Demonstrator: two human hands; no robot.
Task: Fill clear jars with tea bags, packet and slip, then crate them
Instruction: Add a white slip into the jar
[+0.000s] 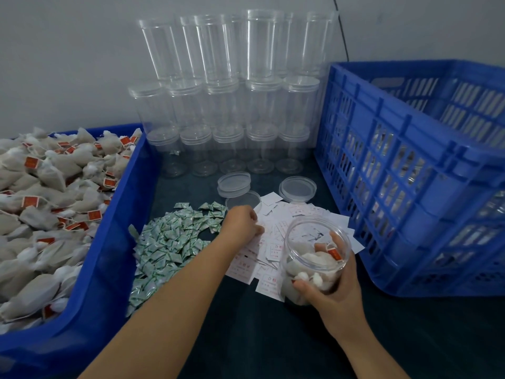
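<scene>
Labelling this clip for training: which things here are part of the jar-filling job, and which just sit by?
In use: open jar gripped by right hand; left hand at paper slips; green packets; tea bags; blue crate.
Idle: stacked empty jars; loose lids.

Blue crate, green-white packets, beige tea bags with red tags.

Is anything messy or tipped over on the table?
Nothing is tipped over. The white slips lie in a loose, overlapping heap, and some green packets trail towards the table's front edge.
</scene>
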